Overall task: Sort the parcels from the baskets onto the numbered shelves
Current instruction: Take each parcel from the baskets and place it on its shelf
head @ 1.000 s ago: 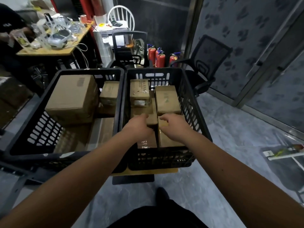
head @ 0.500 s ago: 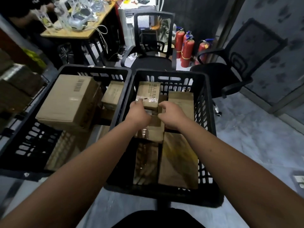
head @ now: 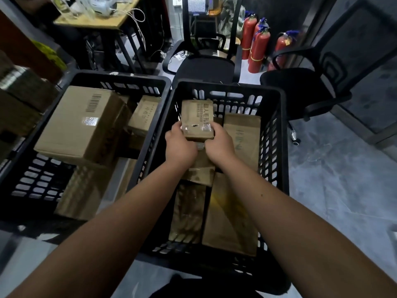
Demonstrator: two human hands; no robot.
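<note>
A grey floor carries two black baskets. In the right basket [head: 279, 134], a small taped carton [head: 197, 119] is pinched at its near corners by the left hand [head: 180, 145] and right hand [head: 219, 145]; it is judged light, stiff, and slippery where taped.

grey floor [head: 335, 190], two black baskets [head: 281, 147]

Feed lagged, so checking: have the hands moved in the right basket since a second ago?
Yes. Both hands went from the parcels near the right basket's front toward its far wall, and now grip the printed parcel there.
</note>
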